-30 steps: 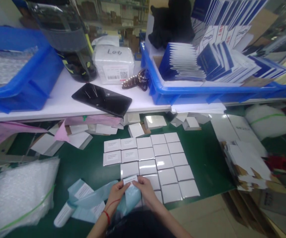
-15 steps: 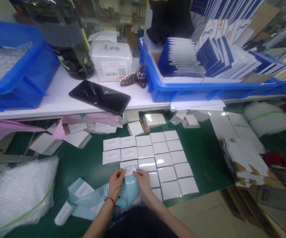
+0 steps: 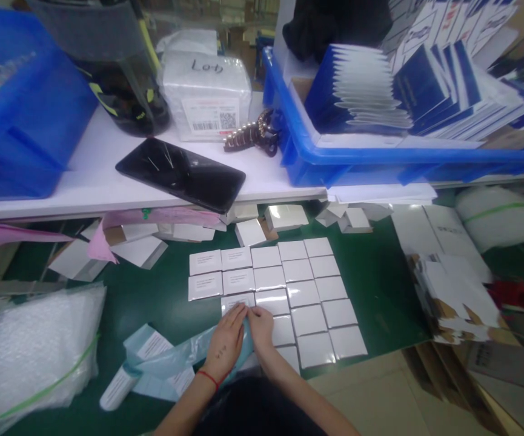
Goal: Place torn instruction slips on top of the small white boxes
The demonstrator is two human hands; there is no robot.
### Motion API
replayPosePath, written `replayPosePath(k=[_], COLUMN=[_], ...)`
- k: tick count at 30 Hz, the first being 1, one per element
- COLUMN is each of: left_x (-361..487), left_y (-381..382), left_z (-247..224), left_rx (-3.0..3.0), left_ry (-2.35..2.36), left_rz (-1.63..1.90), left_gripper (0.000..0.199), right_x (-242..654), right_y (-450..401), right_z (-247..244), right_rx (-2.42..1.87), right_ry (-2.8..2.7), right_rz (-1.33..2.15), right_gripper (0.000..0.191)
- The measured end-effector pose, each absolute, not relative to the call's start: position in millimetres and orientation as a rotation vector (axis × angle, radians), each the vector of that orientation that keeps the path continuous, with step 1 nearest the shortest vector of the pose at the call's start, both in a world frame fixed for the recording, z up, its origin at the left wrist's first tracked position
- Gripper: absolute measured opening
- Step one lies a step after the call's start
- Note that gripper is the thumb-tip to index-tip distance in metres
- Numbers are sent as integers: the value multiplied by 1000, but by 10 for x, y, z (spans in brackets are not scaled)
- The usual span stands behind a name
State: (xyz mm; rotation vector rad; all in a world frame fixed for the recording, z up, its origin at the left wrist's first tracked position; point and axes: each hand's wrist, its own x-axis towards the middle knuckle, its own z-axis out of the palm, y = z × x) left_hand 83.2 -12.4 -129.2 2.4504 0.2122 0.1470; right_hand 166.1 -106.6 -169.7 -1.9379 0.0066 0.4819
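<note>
Small white boxes (image 3: 312,349) lie in close rows on the green table. My left hand (image 3: 226,342) lies flat over a box in the nearer part of the left rows, fingers stretched together across a white printed label (image 3: 235,303) on its top. Beside it my right hand (image 3: 260,327) is closed in a pinch at the edge of a light-blue label strip (image 3: 246,345); its fingertips are partly hidden. The strip runs under my left hand to a roll of labels (image 3: 120,386) at the left. Several boxes in the far left rows carry printed labels.
Bubble-wrap bags (image 3: 34,351) lie at left. Open white cartons (image 3: 141,251) line the back under a shelf holding a black phone (image 3: 182,174), a wrapped package (image 3: 206,91) and a blue bin (image 3: 380,158) of booklets. Flattened cartons (image 3: 457,297) are stacked at right.
My left hand has gone from pinching the label strip to lying flat over the label on the box. My right hand stays close by, more curled. The view has tilted and shifted slightly.
</note>
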Motion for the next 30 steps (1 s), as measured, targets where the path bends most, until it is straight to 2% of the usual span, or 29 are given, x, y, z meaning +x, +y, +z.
replayPosePath(k=[13,30], left_x=[845,960], left_y=[-111,-140], left_z=[-1446,-1474], left_rx=[2446,2459], left_ry=[155,90], left_rz=[90,76], left_gripper=[57,61], right_x=[1637,1677], right_y=[-1093,-1069], right_z=[-1702,-1638], right_rx=[-1979,-2029], right_ry=[-15,7], right_rz=[468,480], right_gripper=[36,31])
